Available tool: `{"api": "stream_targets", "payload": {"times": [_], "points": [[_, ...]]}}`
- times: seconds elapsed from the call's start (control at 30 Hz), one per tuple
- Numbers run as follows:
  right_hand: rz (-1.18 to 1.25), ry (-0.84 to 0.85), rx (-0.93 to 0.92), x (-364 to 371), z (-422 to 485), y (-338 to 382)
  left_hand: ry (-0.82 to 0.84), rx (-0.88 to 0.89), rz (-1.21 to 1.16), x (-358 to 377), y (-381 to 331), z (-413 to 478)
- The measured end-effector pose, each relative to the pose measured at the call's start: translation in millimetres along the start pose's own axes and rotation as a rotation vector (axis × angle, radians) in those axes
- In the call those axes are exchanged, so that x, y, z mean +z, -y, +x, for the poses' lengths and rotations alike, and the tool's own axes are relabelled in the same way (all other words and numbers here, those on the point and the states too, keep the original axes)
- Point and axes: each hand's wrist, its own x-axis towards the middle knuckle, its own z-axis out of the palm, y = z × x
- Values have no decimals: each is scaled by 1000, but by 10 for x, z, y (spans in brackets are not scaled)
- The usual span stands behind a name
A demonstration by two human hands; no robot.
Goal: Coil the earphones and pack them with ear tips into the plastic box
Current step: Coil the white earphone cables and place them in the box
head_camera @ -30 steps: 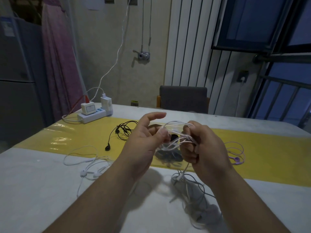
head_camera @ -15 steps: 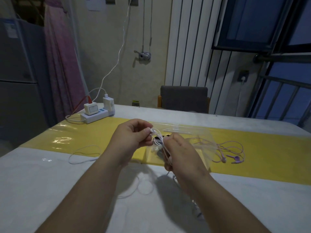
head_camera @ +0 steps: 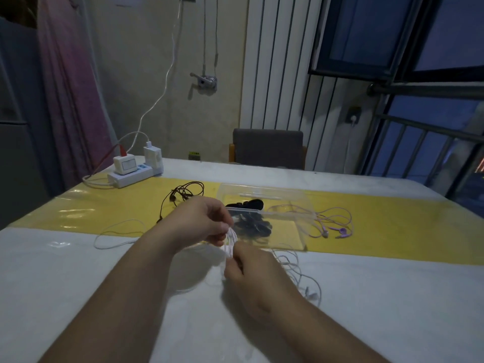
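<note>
Both my hands are over the middle of the table, working white earphones (head_camera: 230, 243). My left hand (head_camera: 200, 222) pinches the small bundle of cable loops, and my right hand (head_camera: 251, 273) pinches the cable just below it. The rest of the white cable trails off right (head_camera: 301, 273) on the table. Behind my hands stands the clear plastic box (head_camera: 288, 229) with dark items (head_camera: 252, 224) inside. Black earphones (head_camera: 183, 195) lie to the box's left and purple earphones (head_camera: 337, 229) to its right.
A second white cable (head_camera: 115, 237) loops on the table at the left. A white power strip with chargers (head_camera: 133, 171) sits at the far left corner. A yellow runner (head_camera: 392, 226) crosses the table, and a grey chair (head_camera: 267, 148) stands behind it.
My hands have come down and nearer to me, and the wide loops are now gathered into a small tight bundle between them. The box and black earphones are in plain view again.
</note>
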Motion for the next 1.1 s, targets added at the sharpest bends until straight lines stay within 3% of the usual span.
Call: {"api": "stream_targets", "payload": {"times": [0.13,0.23,0.37,0.6,0.83,1.1], "points": [[-182,34,0,52,-130,-22,127,-4,414,201,60,19],[-425,-3,-41,160,-135,-113,93,57,598,327,89,59],[-589,-30,30,199,-141,-234,64,104,561,445,107,92],[-619,-128,124,-16,-71,-502,-72,219,494,713,174,174],[-735,-159,-28,9,-156,-414,-121,313,694,808,135,113],[-779,-281,-64,52,-192,-459,-41,401,701,824,139,158]]}}
